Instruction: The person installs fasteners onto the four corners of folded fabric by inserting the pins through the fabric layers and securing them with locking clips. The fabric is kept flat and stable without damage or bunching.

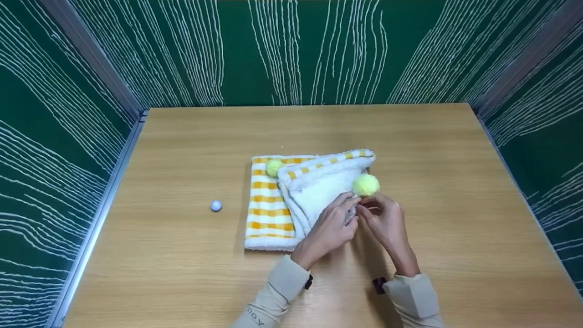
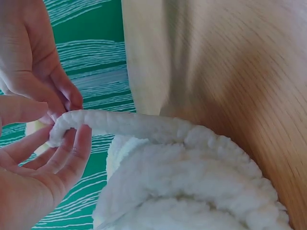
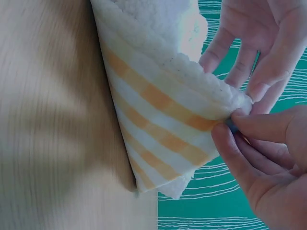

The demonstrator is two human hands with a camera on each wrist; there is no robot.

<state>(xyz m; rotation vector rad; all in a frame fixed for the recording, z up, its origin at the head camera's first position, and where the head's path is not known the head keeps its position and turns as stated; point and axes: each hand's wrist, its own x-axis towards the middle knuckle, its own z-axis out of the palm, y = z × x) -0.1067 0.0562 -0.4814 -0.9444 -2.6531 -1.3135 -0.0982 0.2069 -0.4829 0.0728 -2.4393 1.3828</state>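
A fluffy cloth, yellow-and-white checked on one side and white fleece on the other, lies partly folded on the table. My left hand holds its raised right-hand corner, fingers curled round the fleece. Beside it, my right hand pinches a small blue-grey piece at that corner between thumb and forefinger; what it is stays mostly hidden. Just beyond the fingers sits a yellow-green pompom. A second yellow-green pompom rests on the checked side, by the folded flap.
A small pale ball lies on the wooden table, left of the cloth. Green panels with white wavy lines stand behind the table and along both sides.
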